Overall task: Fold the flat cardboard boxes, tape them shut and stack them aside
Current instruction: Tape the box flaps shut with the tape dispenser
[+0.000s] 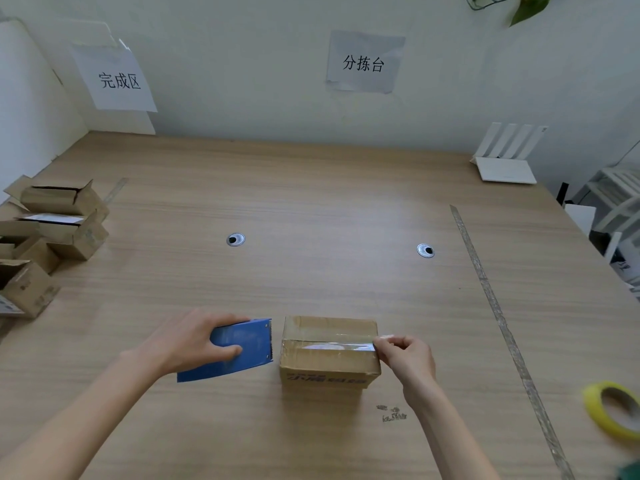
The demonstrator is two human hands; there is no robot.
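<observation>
A small folded cardboard box [329, 351] stands on the wooden table [311, 202] near the front edge, with clear tape [332, 342] running across its top seam. My right hand [405, 358] is at the box's right edge and pinches the end of the tape there. My left hand [194, 341] grips a blue tape dispenser [235, 349] just left of the box, its toothed edge facing the box. Several folded cardboard boxes [52, 233] with open flaps are piled at the table's left edge.
A yellow tape roll [613, 408] lies at the front right. A strip of clear tape [498, 320] runs along the table on the right. Two cable grommets [235, 239] sit mid-table. A white router [505, 161] stands at the back right. Paper signs hang on the wall.
</observation>
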